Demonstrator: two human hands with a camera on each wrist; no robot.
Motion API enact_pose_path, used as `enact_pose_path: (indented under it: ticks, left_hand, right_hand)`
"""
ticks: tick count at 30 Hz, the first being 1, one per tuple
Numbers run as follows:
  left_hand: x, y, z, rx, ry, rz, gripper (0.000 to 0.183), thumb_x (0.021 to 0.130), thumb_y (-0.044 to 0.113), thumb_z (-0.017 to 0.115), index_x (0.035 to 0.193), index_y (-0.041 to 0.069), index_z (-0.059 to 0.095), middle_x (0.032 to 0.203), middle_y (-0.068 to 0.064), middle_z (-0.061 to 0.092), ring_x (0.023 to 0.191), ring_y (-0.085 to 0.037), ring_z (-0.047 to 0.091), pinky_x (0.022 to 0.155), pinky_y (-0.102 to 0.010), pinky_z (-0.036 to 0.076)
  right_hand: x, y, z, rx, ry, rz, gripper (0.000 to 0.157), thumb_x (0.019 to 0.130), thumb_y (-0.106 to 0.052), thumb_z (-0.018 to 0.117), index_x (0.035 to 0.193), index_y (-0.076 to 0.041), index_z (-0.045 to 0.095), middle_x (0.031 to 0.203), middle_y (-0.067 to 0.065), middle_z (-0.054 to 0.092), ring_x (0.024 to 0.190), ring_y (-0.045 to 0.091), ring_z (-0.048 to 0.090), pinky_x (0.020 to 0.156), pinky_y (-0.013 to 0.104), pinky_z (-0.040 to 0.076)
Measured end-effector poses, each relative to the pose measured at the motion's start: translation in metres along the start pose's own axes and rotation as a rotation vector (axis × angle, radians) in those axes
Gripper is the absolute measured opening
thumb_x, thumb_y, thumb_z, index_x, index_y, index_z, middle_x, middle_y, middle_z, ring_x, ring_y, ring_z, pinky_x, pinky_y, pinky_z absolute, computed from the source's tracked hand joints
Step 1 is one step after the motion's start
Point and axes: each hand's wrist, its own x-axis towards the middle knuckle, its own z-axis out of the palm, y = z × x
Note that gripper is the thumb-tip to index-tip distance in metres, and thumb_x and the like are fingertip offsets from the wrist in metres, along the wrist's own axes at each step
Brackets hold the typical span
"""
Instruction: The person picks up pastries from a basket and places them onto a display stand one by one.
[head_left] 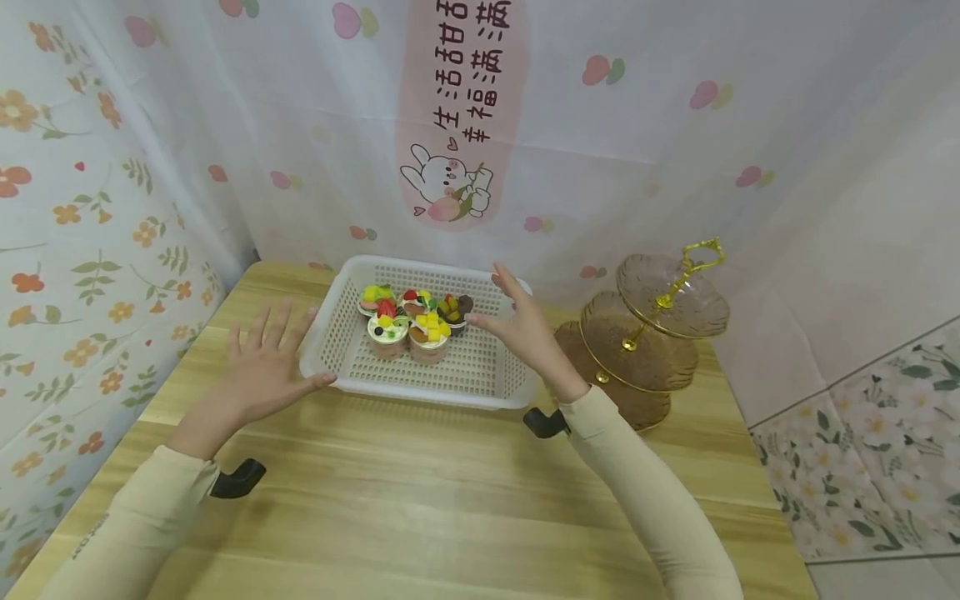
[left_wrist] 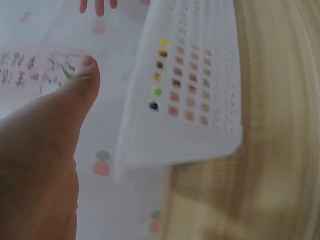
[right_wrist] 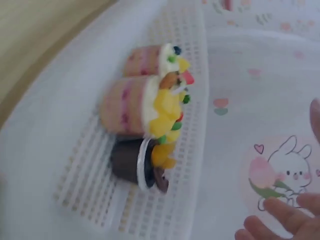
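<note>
A white plastic basket [head_left: 480, 367] sits on the wooden table and holds several small dessert cups with fruit toppings. One cup has yellow mango-like cubes [head_left: 427, 333], another a strawberry and blueberry top [head_left: 387, 332], and a dark one [head_left: 454, 310] is at the right of the group. My left hand [head_left: 266, 367], fingers spread, hovers at the basket's left end with the thumb near its front corner. Over the basket's right end is my right hand [head_left: 528, 329], fingers extended and holding nothing. In the right wrist view its fingertips [right_wrist: 280, 215] show apart from the cups.
To the right stands a three-tier translucent brown tray stand [head_left: 637, 342] with a gold handle, close to my right forearm. A printed white curtain [head_left: 300, 125] hangs behind the wooden table [head_left: 420, 500]. Floral cloth [head_left: 90, 250] borders the left side.
</note>
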Motion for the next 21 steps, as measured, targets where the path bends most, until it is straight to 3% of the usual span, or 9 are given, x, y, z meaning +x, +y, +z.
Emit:
enact_pose_path:
  ticks: [5,11,21]
  left_hand:
    - [0.003,-0.009,0.006,-0.024,-0.044,-0.023,0.099,0.092,0.07,0.046,0.161,0.015,0.001,0.166,-0.02,-0.014,0.151,-0.053,-0.009,0.11,-0.079,-0.006]
    - [0.009,-0.007,0.012,-0.03,-0.084,-0.026,0.098,0.093,0.07,0.043,0.16,0.01,0.005,0.165,-0.023,-0.011,0.151,-0.052,-0.009,0.111,-0.078,-0.007]
    - [0.011,-0.006,0.017,-0.043,-0.097,-0.039,0.099,0.093,0.071,0.042,0.16,0.01,0.003,0.166,-0.025,-0.003,0.151,-0.053,-0.005,0.11,-0.079,-0.003]
  right_hand:
    - [0.03,-0.007,0.01,0.111,0.027,0.115,0.088,0.087,-0.045,0.074,0.158,-0.026,0.025,0.157,0.008,0.043,0.145,0.032,0.039,0.115,0.053,0.038]
    - [0.055,-0.004,0.022,0.221,0.048,0.221,0.077,0.088,-0.035,0.075,0.153,-0.018,0.038,0.152,0.011,0.048,0.142,0.034,0.043,0.113,0.05,0.042]
    - [0.066,0.027,0.043,0.307,0.039,0.372,0.069,0.088,-0.027,0.075,0.148,-0.009,0.045,0.147,0.015,0.052,0.137,0.032,0.049,0.112,0.048,0.042]
